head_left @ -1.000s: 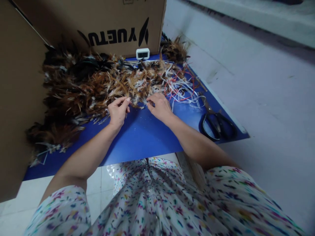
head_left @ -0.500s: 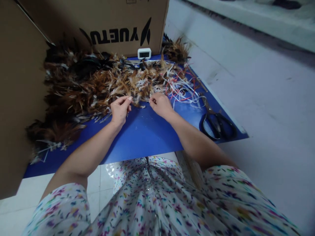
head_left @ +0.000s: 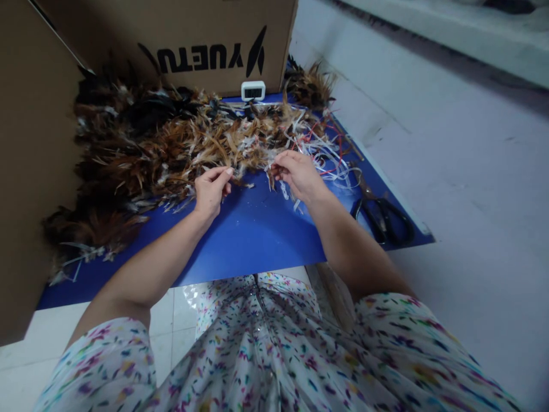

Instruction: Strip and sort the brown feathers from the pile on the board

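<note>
A large heap of brown, black and white feathers (head_left: 171, 143) spreads over the blue tabletop (head_left: 244, 240). At its near edge my left hand (head_left: 211, 193) is closed in a pinch; whatever its fingertips may hold is too small to make out. To the right of it, my right hand (head_left: 300, 174) pinches a small brown-and-white feather (head_left: 271, 179) that hangs below its fingertips. White strips show under and beside this hand. Just beyond it lies a tangle of white and red ribbons (head_left: 332, 160).
Black-handled scissors (head_left: 381, 220) lie at the table's right side. A small white digital clock (head_left: 253, 90) stands before a cardboard box (head_left: 206, 23). Another cardboard panel (head_left: 34, 160) rises at the left. A separate feather bunch (head_left: 312, 86) sits back right, beside the wall (head_left: 463, 166).
My right hand has moved right and slightly away from my left hand, and a feather now shows under its fingertips. My left hand has barely moved.
</note>
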Available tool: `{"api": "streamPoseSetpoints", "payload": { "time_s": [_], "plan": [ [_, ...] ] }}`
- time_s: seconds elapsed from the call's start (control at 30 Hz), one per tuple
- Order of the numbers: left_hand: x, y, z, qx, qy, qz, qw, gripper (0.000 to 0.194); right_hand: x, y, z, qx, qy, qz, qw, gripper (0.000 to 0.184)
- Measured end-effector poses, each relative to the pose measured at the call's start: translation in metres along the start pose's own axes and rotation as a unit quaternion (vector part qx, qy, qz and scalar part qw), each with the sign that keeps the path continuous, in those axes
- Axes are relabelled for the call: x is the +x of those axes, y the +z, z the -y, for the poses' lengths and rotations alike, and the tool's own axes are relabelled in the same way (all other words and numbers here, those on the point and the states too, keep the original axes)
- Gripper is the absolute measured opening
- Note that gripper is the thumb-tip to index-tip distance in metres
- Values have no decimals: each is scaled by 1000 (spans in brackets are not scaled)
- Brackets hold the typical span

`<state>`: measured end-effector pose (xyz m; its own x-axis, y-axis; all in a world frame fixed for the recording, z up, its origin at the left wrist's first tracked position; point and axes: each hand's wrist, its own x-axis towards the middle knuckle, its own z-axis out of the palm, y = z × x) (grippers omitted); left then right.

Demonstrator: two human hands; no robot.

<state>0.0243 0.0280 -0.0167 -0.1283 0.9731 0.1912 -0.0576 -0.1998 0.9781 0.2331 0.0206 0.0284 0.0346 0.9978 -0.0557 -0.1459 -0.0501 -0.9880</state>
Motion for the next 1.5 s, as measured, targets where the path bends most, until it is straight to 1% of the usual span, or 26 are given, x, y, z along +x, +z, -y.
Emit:
{"api": "streamPoseSetpoints", "payload": {
  "time_s": [0.23, 0.33, 0.4, 0.47, 0.57, 0.67, 0.73, 0.83, 0.9, 1.0, 1.07, 1.17, 1.23, 1.37, 1.5],
  "plan": [
    [-2, 2, -2, -26, -13, 24, 999, 28, 0, -9, 8, 28, 13, 38, 999, 13],
    [-4, 3, -2, -26, -26, 52, 998, 29, -1, -12, 9, 36, 19, 68, 997, 12],
    [-6, 3, -1, -11, -15, 74, 997, 29, -2, -13, 10, 37, 28, 99, 994, 11],
    [-7, 3, 1, 8, 13, 96, 995, 29, -4, -13, 10, 33, 39, 128, 990, 10],
    [-9, 2, 2, 42, 49, 145, 987, 30, -6, -14, 11, 36, 51, 160, 985, 13],
    [-12, 3, 0, 59, 59, 190, 978, 30, -7, -13, 12, 42, 58, 180, 981, 11],
    [-14, 4, -2, 66, 65, 208, 974, 29, -8, -11, 12, 40, 65, 193, 978, 6],
    [-16, 6, -2, 70, 69, 232, 968, 28, -10, -8, 10, 41, 74, 205, 975, 7],
    [-17, 7, -1, 63, 60, 246, 965, 28, -11, -6, 10, 41, 79, 207, 974, 7],
    [-17, 7, 0, 49, 39, 246, 967, 28, -12, -5, 11, 35, 84, 196, 976, 7],
    [-17, 7, 1, 38, 28, 231, 972, 27, -11, -5, 13, 34, 82, 172, 981, 9],
    [-16, 7, 1, 9, 13, 198, 980, 27, -10, -6, 16, 32, 77, 129, 988, 18],
    [-15, 8, 0, -17, -9, 186, 982, 28, -9, -6, 17, 36, 80, 116, 989, 21],
    [-18, 10, -7, -51, -57, 207, 975, 30, -7, -7, 13, 60, 85, 134, 986, 15],
    [-23, 13, -11, -64, -74, 222, 970, 31, -6, -6, 8, 75, 81, 159, 981, 17]
  ]
}}
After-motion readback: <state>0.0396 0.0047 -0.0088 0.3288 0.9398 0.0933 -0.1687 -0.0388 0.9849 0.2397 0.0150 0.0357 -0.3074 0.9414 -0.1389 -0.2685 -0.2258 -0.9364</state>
